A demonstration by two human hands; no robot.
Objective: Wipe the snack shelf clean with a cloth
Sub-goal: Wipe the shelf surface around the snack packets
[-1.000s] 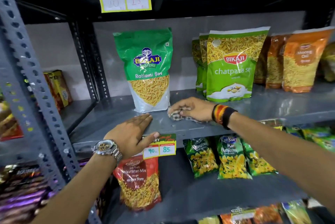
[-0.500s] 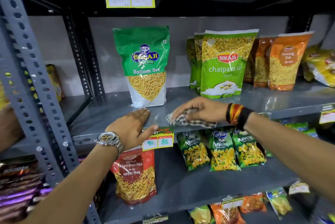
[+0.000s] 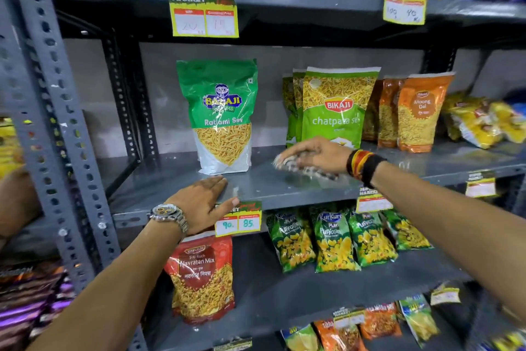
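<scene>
Your right hand (image 3: 318,155) is palm down on the cloth (image 3: 306,168), fingers pressed over it so it's pinned flat against the shelf (image 3: 264,184). The cloth is blurry, but you can see a checked pattern poking out under the fingertips and the heel of the hand. It sits on the grey shelf, right of the Ratlami bag (image 3: 223,117) and just in front of the chatpata bag (image 3: 336,107). Your wrist there has red, yellow and black bands (image 3: 363,164).

Your left hand (image 3: 203,202) is spread flat on the shelf's front edge, just in front of the Ratlami bag, not touching it. Fingers lie together pointing at the bag, thumb hooked down over the lip and touching the price tag (image 3: 239,219) that reads 90 and 85. It's holding nothing, just bracing. There's a metal watch (image 3: 168,215) on that wrist.

The Ratlami bag stands upright on its own, with a bare stretch of shelf on its left. Right of the chatpata bag there's a row of orange bags (image 3: 418,114), also upright.

Below the Ratlami bag, one shelf down, a red Navratan bag (image 3: 200,276) leans upright, and to its right are green Kurkure packs (image 3: 333,239) lying back.
</scene>
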